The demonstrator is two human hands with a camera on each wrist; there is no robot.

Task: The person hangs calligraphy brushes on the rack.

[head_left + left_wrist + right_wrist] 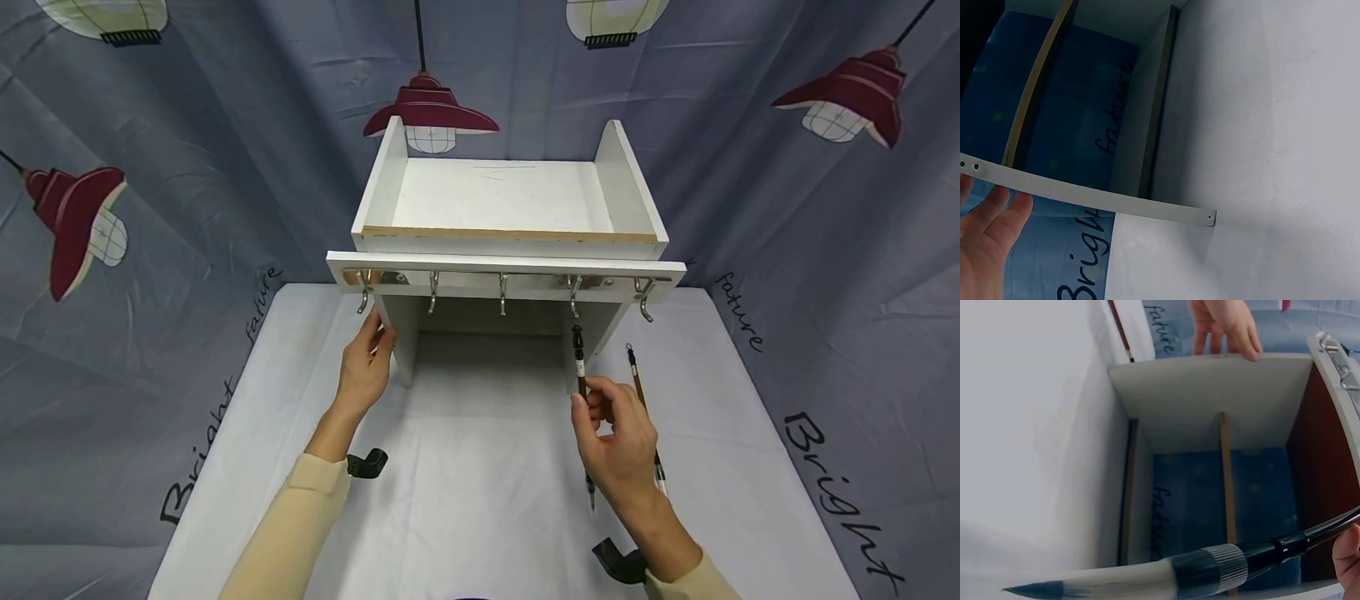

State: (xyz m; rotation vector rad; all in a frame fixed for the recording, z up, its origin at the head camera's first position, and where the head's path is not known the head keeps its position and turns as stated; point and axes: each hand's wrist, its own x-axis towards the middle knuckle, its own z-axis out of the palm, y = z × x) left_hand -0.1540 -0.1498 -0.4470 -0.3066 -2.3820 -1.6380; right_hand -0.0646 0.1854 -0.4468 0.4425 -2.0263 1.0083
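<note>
A white wooden shelf unit (510, 247) has a rail of several metal hooks (502, 293) across its front. Against the outer edge of its left side panel (1085, 194), my left hand (365, 367) rests its fingertips. My right hand (618, 433) pinches a dark-handled calligraphy brush (580, 360) by its shaft, upright below the hooks on the right. The brush's pale bristles (1129, 580) with a dark tip point downward, and its top end overlaps the area just under a hook. To the right, a second brush (634, 371) lies on the table, partly hidden behind my right hand.
The shelf's upper tray (502, 196) has raised sides and a bare wood front edge. White cloth covers the table (480, 483). A grey-blue curtain (262, 167) with printed lamps stands behind and at both sides. A thin brown rod (1119, 326) shows beyond the left panel.
</note>
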